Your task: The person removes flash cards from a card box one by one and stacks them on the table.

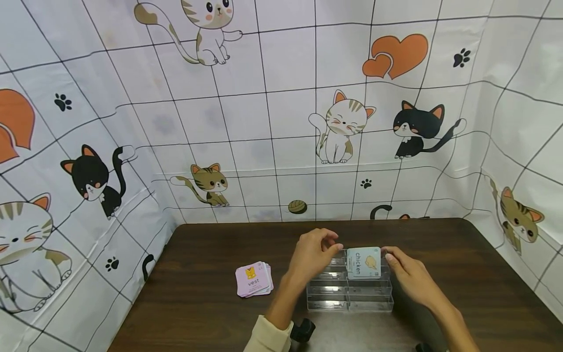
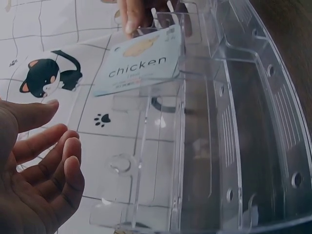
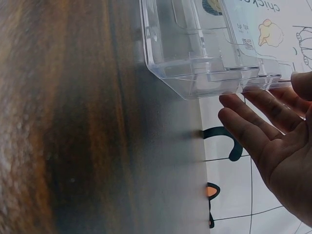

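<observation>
A clear plastic tiered rack (image 1: 327,289) with several compartments stands on the table. In its upper right part leans a light blue card (image 1: 363,263), printed "chicken" with a picture; the left wrist view shows the same card (image 2: 141,62) tilted back. My left hand (image 1: 313,254) hovers by the rack's upper left side, fingers loosely bent and nothing between them; in the left wrist view that hand (image 2: 41,170) is apart from the card. At the rack's upper right edge, my right hand (image 1: 411,276) grips the plastic, thumb in front and fingers behind (image 3: 258,117).
A stack of cards (image 1: 254,279), its top one pink and reading "vest", lies on the dark wooden table (image 1: 198,274) left of the rack. A white cloth (image 1: 286,122) with cat prints hangs behind and at the sides. A grey surface (image 1: 356,332) lies before the rack.
</observation>
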`<state>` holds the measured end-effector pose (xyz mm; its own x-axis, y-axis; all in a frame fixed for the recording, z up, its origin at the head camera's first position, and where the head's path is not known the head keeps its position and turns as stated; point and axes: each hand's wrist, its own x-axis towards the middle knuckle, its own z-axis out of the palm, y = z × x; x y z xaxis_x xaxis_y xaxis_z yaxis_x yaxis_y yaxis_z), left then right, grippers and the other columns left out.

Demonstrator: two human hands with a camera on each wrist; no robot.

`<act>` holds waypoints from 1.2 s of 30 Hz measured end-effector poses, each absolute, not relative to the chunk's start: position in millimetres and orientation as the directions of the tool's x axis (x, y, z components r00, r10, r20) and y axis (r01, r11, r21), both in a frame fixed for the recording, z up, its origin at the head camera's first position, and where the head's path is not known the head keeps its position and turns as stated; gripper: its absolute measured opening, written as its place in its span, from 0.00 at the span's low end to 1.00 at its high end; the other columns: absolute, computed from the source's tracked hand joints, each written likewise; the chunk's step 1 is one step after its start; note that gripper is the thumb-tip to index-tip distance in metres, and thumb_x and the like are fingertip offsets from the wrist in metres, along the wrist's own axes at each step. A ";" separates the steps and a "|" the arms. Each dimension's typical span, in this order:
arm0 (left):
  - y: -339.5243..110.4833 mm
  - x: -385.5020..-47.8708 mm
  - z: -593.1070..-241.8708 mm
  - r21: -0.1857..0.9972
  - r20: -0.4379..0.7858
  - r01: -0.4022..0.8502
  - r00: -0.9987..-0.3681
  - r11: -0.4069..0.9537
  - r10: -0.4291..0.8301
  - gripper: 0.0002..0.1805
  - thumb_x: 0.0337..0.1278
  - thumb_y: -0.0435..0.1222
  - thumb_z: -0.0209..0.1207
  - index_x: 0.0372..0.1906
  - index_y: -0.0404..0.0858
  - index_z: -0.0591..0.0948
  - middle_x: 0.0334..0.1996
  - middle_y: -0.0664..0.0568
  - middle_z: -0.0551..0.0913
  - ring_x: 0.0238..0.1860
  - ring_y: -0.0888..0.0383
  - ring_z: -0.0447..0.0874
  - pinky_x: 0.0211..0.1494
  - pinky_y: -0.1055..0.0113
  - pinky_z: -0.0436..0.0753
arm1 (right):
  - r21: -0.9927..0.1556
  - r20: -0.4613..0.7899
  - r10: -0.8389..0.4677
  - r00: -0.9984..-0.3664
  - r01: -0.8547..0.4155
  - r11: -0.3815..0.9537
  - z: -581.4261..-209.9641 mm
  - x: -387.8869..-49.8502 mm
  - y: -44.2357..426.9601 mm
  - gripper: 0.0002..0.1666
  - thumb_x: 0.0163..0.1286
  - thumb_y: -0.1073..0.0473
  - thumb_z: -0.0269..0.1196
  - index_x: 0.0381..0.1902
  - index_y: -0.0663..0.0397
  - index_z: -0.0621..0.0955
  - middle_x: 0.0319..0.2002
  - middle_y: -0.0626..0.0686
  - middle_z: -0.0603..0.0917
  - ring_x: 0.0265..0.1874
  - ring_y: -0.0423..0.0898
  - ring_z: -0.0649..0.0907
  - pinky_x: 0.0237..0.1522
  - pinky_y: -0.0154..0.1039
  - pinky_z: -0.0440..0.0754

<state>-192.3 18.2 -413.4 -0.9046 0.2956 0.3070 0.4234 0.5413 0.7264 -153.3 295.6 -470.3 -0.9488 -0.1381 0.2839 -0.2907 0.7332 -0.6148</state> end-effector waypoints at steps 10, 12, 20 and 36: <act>32.7 -189.9 -414.2 0.729 0.293 0.424 -0.903 0.538 0.314 0.13 0.68 0.40 0.72 0.51 0.39 0.89 0.39 0.53 0.88 0.31 0.71 0.74 0.35 0.76 0.76 | -0.624 0.275 -0.136 -0.952 -0.284 0.728 -469.4 -152.7 295.3 0.19 0.89 0.56 0.51 0.66 0.58 0.79 0.57 0.65 0.89 0.53 0.64 0.89 0.50 0.63 0.86; 35.4 -189.4 -413.8 0.726 0.293 0.427 -0.901 0.540 0.319 0.13 0.68 0.40 0.72 0.51 0.39 0.89 0.39 0.53 0.88 0.30 0.72 0.73 0.35 0.76 0.76 | -0.633 0.269 -0.135 -0.954 -0.281 0.722 -469.6 -152.5 295.3 0.20 0.89 0.55 0.50 0.67 0.59 0.79 0.57 0.66 0.88 0.54 0.65 0.89 0.50 0.63 0.86; 42.9 -188.8 -414.6 0.718 0.277 0.414 -0.907 0.559 0.316 0.14 0.67 0.40 0.73 0.52 0.39 0.90 0.40 0.54 0.88 0.30 0.72 0.73 0.33 0.77 0.74 | -0.640 0.266 -0.135 -0.955 -0.279 0.716 -469.5 -152.7 294.7 0.20 0.89 0.55 0.51 0.67 0.59 0.79 0.57 0.65 0.89 0.54 0.64 0.89 0.51 0.63 0.86; 51.1 -190.6 -421.1 0.696 0.258 0.418 -0.905 0.584 0.339 0.13 0.65 0.39 0.74 0.51 0.41 0.90 0.41 0.53 0.87 0.30 0.72 0.72 0.34 0.77 0.73 | -0.636 0.260 -0.131 -0.957 -0.272 0.722 -467.7 -151.8 294.4 0.20 0.89 0.55 0.51 0.66 0.58 0.79 0.56 0.64 0.89 0.52 0.62 0.89 0.50 0.62 0.86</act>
<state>-190.6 51.1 -421.1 -0.9046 0.3390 0.2584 0.4177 0.5839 0.6962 -151.8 294.4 -467.7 -0.9566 -0.1307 0.2603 -0.2718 0.7220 -0.6363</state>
